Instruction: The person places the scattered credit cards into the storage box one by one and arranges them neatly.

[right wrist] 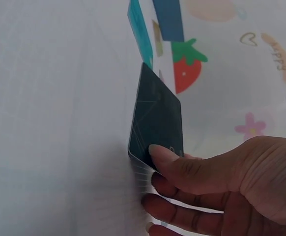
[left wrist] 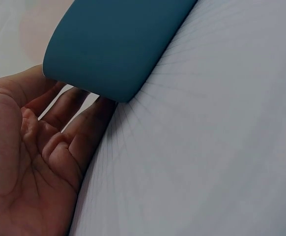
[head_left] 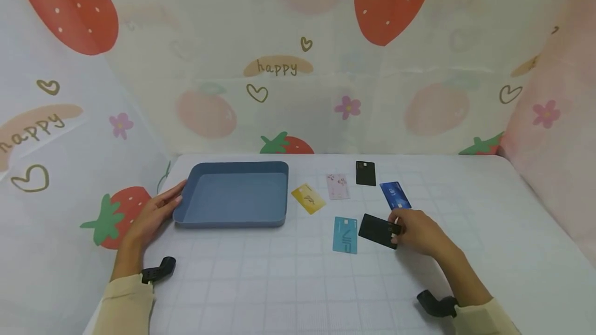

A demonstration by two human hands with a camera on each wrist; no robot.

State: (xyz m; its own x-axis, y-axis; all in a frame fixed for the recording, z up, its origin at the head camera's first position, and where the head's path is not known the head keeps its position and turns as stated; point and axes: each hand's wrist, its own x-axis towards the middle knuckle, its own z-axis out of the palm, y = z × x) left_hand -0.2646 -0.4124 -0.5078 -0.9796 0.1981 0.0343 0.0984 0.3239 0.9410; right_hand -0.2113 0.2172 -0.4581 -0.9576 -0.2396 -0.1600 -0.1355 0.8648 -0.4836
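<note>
My right hand (head_left: pixel 421 230) pinches a black card (head_left: pixel 376 230) by its right end, thumb on top. The right wrist view shows the thumb on the black card (right wrist: pixel 157 118), its near end raised off the table. Just left of it lies a teal card (head_left: pixel 345 235) with large letters. A blue card (head_left: pixel 395 195) lies right behind the right hand. At the left, my left hand (head_left: pixel 152 217) touches the left wall of a blue-grey tray (head_left: pixel 233 224); in the left wrist view its fingers reach along the tray's end (left wrist: pixel 99 54), fingertips partly hidden.
Behind the held card lie a yellow card (head_left: pixel 309 199), a pink patterned card (head_left: pixel 337 186) and another black card (head_left: pixel 366 173). All rest on a white table (head_left: pixel 261 283) with a faint grid. A strawberry-print cloth (head_left: pixel 298 107) hangs around the back and sides.
</note>
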